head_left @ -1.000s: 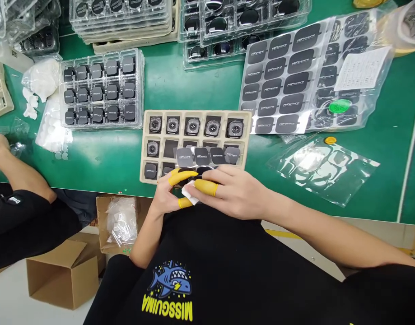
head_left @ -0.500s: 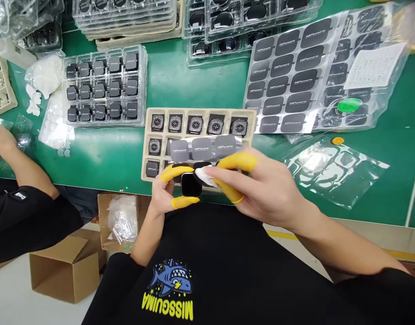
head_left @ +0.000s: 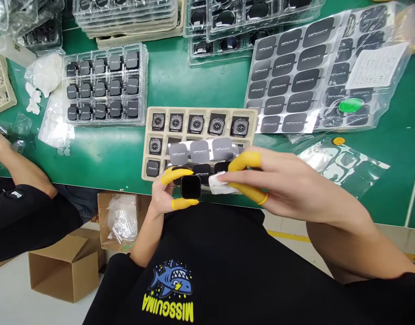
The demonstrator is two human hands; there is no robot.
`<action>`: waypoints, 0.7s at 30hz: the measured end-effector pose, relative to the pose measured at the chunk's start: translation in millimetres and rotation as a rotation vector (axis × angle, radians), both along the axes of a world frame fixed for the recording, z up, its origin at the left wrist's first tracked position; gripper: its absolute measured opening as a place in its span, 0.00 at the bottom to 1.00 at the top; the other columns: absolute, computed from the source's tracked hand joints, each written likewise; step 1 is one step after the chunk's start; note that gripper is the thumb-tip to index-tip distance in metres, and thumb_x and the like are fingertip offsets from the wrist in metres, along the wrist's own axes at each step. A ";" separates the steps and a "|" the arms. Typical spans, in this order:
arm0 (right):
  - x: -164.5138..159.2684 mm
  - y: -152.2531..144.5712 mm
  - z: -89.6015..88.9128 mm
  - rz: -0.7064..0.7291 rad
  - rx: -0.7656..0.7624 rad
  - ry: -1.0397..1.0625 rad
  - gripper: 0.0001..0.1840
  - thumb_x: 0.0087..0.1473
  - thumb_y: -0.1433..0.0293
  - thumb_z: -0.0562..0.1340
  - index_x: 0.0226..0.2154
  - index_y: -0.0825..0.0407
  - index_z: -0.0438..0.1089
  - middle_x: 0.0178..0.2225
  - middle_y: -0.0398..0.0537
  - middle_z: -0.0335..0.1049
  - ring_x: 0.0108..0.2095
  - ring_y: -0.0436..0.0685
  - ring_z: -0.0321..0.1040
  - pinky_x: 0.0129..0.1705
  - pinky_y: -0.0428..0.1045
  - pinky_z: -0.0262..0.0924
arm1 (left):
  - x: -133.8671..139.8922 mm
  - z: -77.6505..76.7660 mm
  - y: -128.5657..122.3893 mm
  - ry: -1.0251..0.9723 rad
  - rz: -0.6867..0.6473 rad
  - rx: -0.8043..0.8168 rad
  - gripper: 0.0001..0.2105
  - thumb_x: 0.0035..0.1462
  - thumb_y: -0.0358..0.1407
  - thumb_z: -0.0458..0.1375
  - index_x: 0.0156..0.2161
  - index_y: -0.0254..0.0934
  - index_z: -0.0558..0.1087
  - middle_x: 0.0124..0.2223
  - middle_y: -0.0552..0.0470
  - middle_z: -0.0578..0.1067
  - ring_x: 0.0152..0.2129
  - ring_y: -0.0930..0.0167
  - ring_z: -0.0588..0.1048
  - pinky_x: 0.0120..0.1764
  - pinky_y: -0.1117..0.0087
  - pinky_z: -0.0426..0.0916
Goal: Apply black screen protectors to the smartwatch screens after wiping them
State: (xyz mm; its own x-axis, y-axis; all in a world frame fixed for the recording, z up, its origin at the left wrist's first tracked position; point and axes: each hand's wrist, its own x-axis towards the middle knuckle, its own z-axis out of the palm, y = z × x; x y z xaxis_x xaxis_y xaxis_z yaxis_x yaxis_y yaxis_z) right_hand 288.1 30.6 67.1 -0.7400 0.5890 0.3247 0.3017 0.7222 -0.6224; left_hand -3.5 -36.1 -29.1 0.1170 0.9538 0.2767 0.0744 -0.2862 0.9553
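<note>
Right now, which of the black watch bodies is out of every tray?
The watch body pinched in the left hand, screen up at the table edge; the others sit in tray pockets.

Right hand (head_left: 288, 185) hides tray (head_left: 149, 135) corner (lower right).

Watch case (head_left: 191, 186) in left hand (head_left: 165, 196), wipe (head_left: 221, 185) just right, compartment tray (head_left: 149, 135) behind, film sheets (head_left: 288, 81) far right
</note>
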 end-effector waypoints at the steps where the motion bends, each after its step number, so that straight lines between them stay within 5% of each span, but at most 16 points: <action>1: 0.2 -0.3 1.8 -0.066 0.010 0.017 0.18 0.72 0.77 0.62 0.58 0.44 0.77 0.42 0.50 0.78 0.39 0.58 0.75 0.36 0.52 0.68 | 0.2 0.0 0.7 0.003 -0.010 0.009 0.35 0.43 0.56 0.84 0.55 0.45 0.87 0.46 0.47 0.89 0.42 0.59 0.88 0.47 0.58 0.83; 4: -14.8 -5.1 3.2 -0.136 0.071 0.033 0.20 0.71 0.79 0.62 0.59 0.45 0.77 0.45 0.51 0.79 0.41 0.59 0.75 0.37 0.53 0.68 | 3.2 -0.1 3.6 -0.029 -0.051 0.032 0.37 0.43 0.56 0.84 0.57 0.46 0.86 0.47 0.48 0.89 0.43 0.59 0.88 0.48 0.57 0.83; 9: -45.8 -10.0 -3.6 -0.025 0.190 -0.017 0.19 0.73 0.79 0.57 0.55 0.51 0.80 0.37 0.50 0.77 0.37 0.59 0.68 0.35 0.52 0.60 | 5.6 -1.8 5.8 -0.045 -0.041 0.025 0.34 0.49 0.54 0.82 0.60 0.48 0.84 0.49 0.48 0.89 0.43 0.60 0.88 0.46 0.60 0.84; 15: -13.1 3.2 0.6 0.247 0.029 -0.067 0.19 0.75 0.77 0.54 0.51 0.50 0.80 0.38 0.49 0.76 0.35 0.56 0.69 0.35 0.51 0.62 | -5.9 -2.5 3.4 0.059 0.000 0.006 0.32 0.47 0.59 0.81 0.53 0.44 0.88 0.46 0.47 0.90 0.41 0.60 0.88 0.45 0.59 0.84; 21: 0.6 1.6 10.3 -0.101 0.039 0.030 0.18 0.73 0.76 0.62 0.58 0.42 0.78 0.43 0.49 0.77 0.40 0.59 0.75 0.37 0.53 0.69 | -6.0 -0.6 6.0 -0.078 -0.015 0.020 0.34 0.44 0.56 0.83 0.55 0.46 0.87 0.46 0.48 0.89 0.40 0.59 0.88 0.46 0.58 0.83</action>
State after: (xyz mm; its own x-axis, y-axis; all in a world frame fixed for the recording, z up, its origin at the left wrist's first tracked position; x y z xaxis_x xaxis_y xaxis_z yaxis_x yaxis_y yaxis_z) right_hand 288.6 32.1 77.4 -0.6670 0.6467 0.3700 0.3558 0.7128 -0.6044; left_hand -9.5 -30.2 -29.6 0.1086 0.9464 0.3042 -0.0043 -0.3055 0.9522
